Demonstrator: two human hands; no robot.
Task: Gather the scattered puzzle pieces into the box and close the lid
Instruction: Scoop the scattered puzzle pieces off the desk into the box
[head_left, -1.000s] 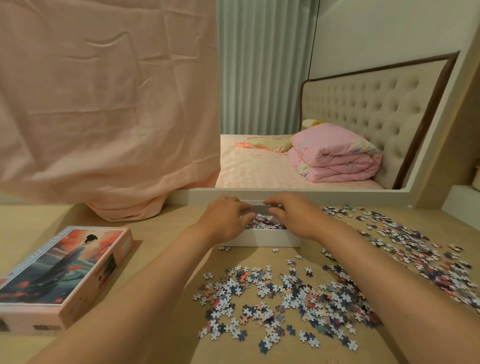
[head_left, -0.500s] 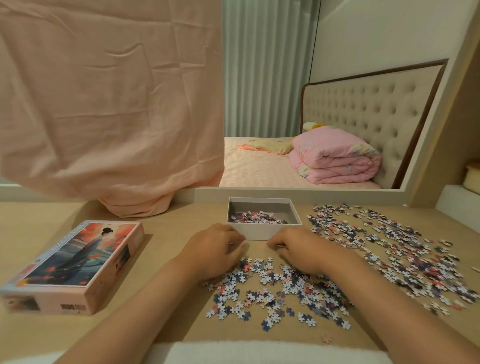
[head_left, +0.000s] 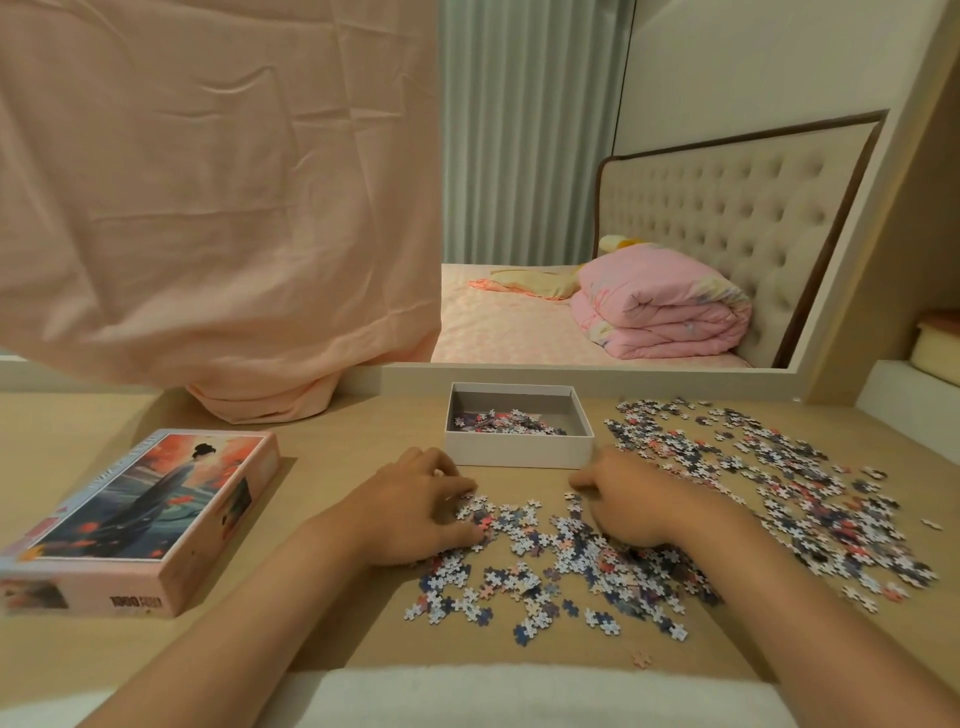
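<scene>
I am cupping my left hand (head_left: 415, 512) and right hand (head_left: 631, 506), each grip curled loosely, around the near heap of small cardboard puzzle pieces (head_left: 545, 561) mid-counter, scooping inward toward the open grey-lined white box (head_left: 519, 452) near the back edge.

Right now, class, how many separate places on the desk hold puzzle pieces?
3. A small heap inside the open white box; a spread in front of it under both hands; a larger spread to the right. The hands may hide some.
</scene>
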